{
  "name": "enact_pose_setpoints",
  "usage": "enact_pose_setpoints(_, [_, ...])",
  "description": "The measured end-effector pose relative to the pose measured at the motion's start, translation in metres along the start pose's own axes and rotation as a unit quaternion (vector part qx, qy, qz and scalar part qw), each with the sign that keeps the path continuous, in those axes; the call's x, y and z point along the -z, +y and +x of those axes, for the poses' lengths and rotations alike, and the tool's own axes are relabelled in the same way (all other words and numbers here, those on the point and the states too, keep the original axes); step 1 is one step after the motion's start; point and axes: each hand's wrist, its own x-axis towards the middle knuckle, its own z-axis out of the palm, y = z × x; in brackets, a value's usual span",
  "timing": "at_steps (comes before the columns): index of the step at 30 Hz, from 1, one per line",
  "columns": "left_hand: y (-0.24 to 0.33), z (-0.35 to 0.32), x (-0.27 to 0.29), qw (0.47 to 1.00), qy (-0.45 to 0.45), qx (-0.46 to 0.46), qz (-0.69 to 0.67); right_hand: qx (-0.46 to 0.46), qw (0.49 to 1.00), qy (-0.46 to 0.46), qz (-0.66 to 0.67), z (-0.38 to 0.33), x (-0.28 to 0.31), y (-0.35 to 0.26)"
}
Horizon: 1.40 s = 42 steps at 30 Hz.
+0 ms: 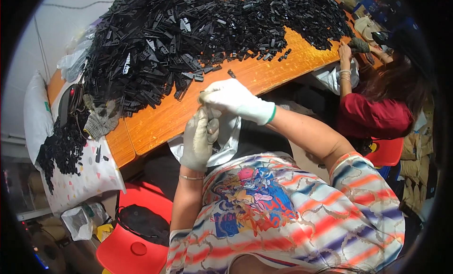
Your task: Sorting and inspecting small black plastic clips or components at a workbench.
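Note:
In white work gloves, both my hands meet in front of the table's near edge. My right hand (231, 99), with a green cuff, has its fingertips pinched together just above my left fingers. My left hand (197, 139) is upright with its fingers curled in. Whatever sits between the fingertips is hidden or too small to name. Beyond them a big heap of small black plastic parts (188, 38) covers much of the wooden table (155, 128). One loose black part (231, 74) lies nearest my right hand. Below my hands a white plastic bag (231, 142) hangs open at my lap.
At the left, a patterned cloth (89, 182) bears smaller black pieces (63, 144) and a grey knitted glove (102, 118). A red chair (134, 243) stands at lower left. To the right, a person in a red top (373, 116) works at the same table.

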Motion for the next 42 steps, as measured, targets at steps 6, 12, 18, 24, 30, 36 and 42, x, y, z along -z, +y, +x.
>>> enact_pose_setpoints(6, [-0.011,-0.029,0.019,0.976,0.026,0.029,0.216,-0.055,0.993,-0.043,-0.099,-0.014,0.000,0.007])
enact_pose_setpoints(12, [-0.041,-0.040,0.064,0.691,0.179,-0.142,0.686,-0.056,0.938,0.114,-0.323,-0.003,0.032,0.004])
enact_pose_setpoints(18, [-0.023,-0.043,0.047,0.643,0.128,-0.198,0.728,0.022,0.838,0.192,-0.510,0.024,0.047,0.022])
enact_pose_setpoints(24, [0.035,0.009,0.024,0.572,0.256,-0.295,0.722,0.016,0.867,0.165,-0.470,0.030,0.055,0.027])
enact_pose_setpoints(30, [0.044,0.049,0.033,0.539,0.277,-0.208,0.768,-0.034,0.927,0.102,-0.360,0.013,0.042,0.015])
enact_pose_setpoints(36, [0.033,0.046,0.035,0.546,0.252,-0.236,0.763,-0.047,0.954,0.088,-0.283,0.002,0.023,0.011])
enact_pose_setpoints(42, [0.036,0.033,0.036,0.546,0.204,-0.275,0.765,0.121,0.930,0.113,-0.327,0.017,0.002,0.015])
